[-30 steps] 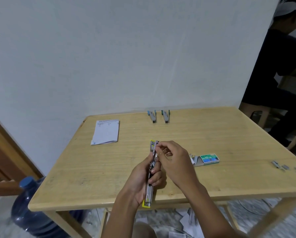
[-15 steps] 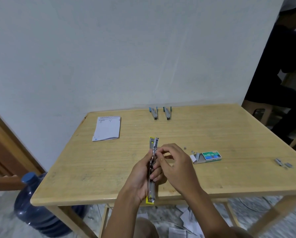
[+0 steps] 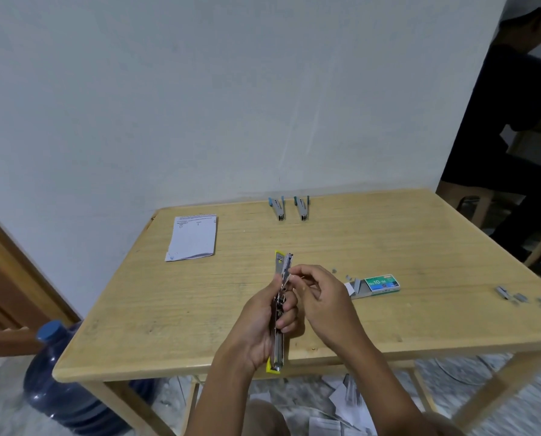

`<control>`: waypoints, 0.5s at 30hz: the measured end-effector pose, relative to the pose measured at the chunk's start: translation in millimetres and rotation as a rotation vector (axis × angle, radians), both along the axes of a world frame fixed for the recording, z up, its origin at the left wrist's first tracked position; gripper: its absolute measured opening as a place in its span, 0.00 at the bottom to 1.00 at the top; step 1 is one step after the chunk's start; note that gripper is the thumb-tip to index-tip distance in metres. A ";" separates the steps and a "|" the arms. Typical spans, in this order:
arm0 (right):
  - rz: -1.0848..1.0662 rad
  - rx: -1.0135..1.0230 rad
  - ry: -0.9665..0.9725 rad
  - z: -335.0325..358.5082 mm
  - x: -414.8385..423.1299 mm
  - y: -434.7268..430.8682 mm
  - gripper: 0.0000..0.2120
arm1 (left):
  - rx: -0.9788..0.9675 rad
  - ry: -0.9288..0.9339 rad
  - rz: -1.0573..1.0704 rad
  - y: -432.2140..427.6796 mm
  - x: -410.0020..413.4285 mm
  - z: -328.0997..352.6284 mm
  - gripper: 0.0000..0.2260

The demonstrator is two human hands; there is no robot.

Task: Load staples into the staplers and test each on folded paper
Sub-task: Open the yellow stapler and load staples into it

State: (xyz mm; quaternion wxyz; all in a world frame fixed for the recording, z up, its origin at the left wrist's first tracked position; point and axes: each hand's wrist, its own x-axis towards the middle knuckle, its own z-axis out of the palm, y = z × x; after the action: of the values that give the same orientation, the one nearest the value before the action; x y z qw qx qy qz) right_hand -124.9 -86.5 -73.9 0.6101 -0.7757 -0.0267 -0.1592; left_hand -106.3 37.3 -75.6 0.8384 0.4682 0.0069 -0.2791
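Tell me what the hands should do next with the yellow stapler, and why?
Probably seat the staples into the rail: the left hand grips the yellow stapler, which is opened out, and the right hand pinches at its upper rail.

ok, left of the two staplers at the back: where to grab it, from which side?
Pinch the left stapler across its narrow metal body, from above on the near side. Its nose faces the near side and its blue-tipped handles splay at the far end; a grip there would probably squeeze it. The right stapler lies apart, leaving room for a finger.
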 end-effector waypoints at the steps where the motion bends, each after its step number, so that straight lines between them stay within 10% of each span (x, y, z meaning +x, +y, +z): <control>1: -0.006 -0.003 0.002 0.6 0.8 0.2 0.08 | 0.013 -0.005 -0.006 -0.4 -0.3 0.8 0.26; 15: 0.101 -0.127 -0.151 -0.8 -16.9 1.7 0.02 | -0.119 0.058 0.098 2.8 6.8 -7.6 0.19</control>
State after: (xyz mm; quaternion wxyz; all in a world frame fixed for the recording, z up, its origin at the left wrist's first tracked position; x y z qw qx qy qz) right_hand -141.8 -84.8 -74.7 0.5631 -0.7963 -0.1218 -0.1844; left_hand -99.5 40.1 -83.2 0.8768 0.4085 0.0374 -0.2510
